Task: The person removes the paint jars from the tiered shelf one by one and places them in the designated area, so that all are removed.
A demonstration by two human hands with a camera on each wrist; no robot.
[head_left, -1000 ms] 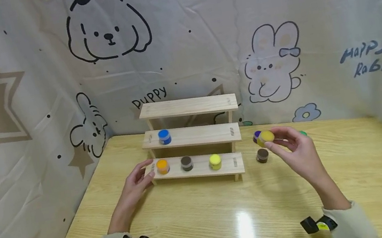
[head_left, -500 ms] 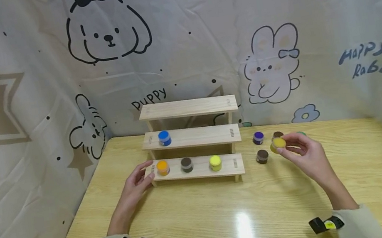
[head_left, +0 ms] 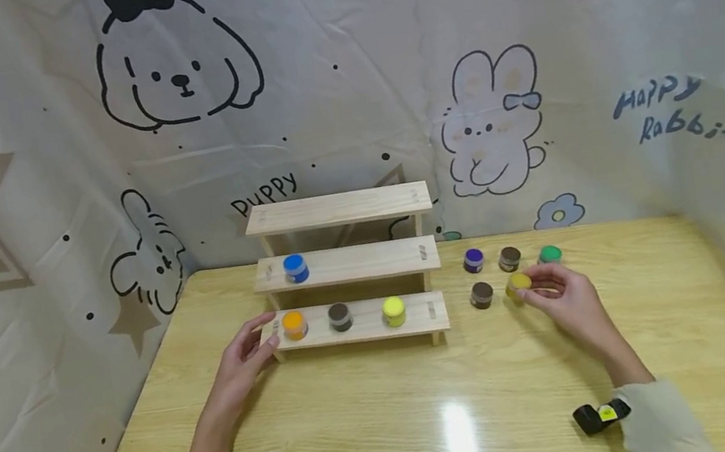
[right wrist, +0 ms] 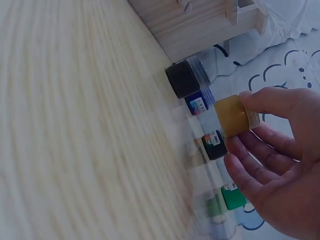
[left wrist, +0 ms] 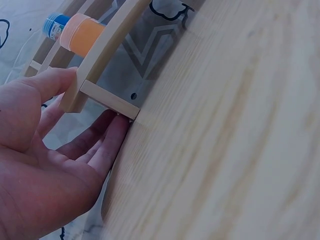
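Observation:
My right hand [head_left: 566, 304] pinches a mustard-yellow paint pot [head_left: 519, 284] between thumb and fingers, low over the table's right side; in the right wrist view the pot [right wrist: 232, 116] shows its side, and whether it touches the tabletop I cannot tell. My left hand [head_left: 241, 362] grips the left end of the lowest step of a three-tier wooden display stand [head_left: 347, 264], thumb against the board, fingers by its leg. On that step stand an orange pot [head_left: 294, 325], a dark grey pot [head_left: 339, 317] and a bright yellow pot [head_left: 394, 311]. A blue pot [head_left: 295, 268] stands on the middle step.
Right of the stand, a purple pot [head_left: 473, 260], a dark brown pot [head_left: 510, 259], another dark pot [head_left: 481, 295] and a green pot [head_left: 550, 254] stand close around the right hand. A printed curtain [head_left: 344, 117] hangs behind the wooden table [head_left: 368, 433].
My right hand has moved the mustard-yellow pot right and down, from beside the purple pot to near the table beside the dark pot. The left hand keeps its place; the head view shifted slightly.

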